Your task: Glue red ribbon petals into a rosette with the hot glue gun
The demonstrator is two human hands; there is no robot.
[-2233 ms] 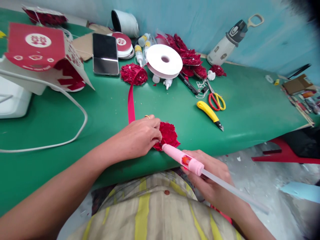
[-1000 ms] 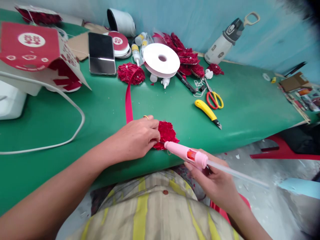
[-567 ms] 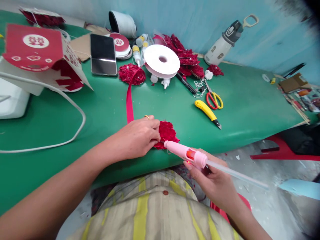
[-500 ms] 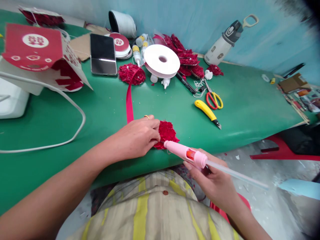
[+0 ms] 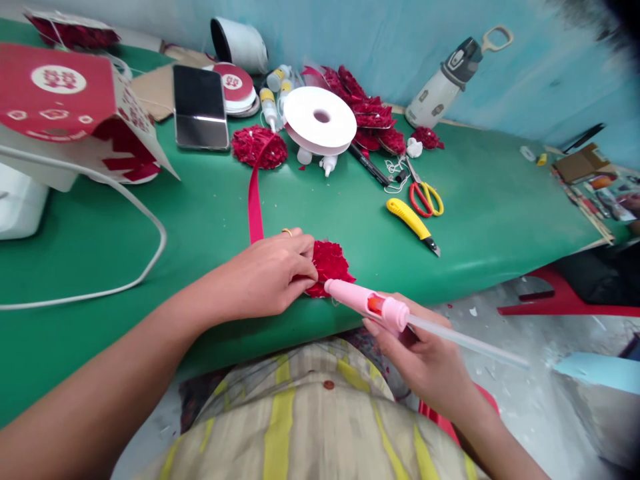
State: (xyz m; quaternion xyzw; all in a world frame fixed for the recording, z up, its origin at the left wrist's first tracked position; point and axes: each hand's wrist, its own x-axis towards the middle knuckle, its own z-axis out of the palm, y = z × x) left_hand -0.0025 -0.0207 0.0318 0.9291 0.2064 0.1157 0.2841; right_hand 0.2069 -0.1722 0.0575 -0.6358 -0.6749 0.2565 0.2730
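At the near edge of the green table [image 5: 500, 200], pinned a red fabric flower [image 5: 331, 261] flat with the left hand [image 5: 267, 277], fingers curled down and pinching the flower's left side. Wore a gold ring [image 5: 287, 232] on that hand. Gripped a pink glue gun [image 5: 361, 302] in the right hand [image 5: 425, 353], closed around its rear end just off the table's edge, nozzle set at the flower's near rim, just beside the left fingertips. Trailed a clear glue stick [image 5: 465, 341] out of the gun's back, above and past the right wrist. Seen running from under the left knuckles straight away across the table: a red ribbon [image 5: 254, 200], ending near a white spool [image 5: 320, 120] well beyond the hand. Seen beyond the right hand, well apart from it: a yellow utility knife [image 5: 411, 225] and, just past it, red-and-yellow scissors [image 5: 426, 198]. Seen far beyond the left hand and to its left: a smartphone [image 5: 200, 107] lying face up beside a red printed box [image 5: 65, 107], and a white cable [image 5: 150, 220] looping over the table to the left of the left forearm. Seen heaped behind the spool: more red flowers [image 5: 370, 113].
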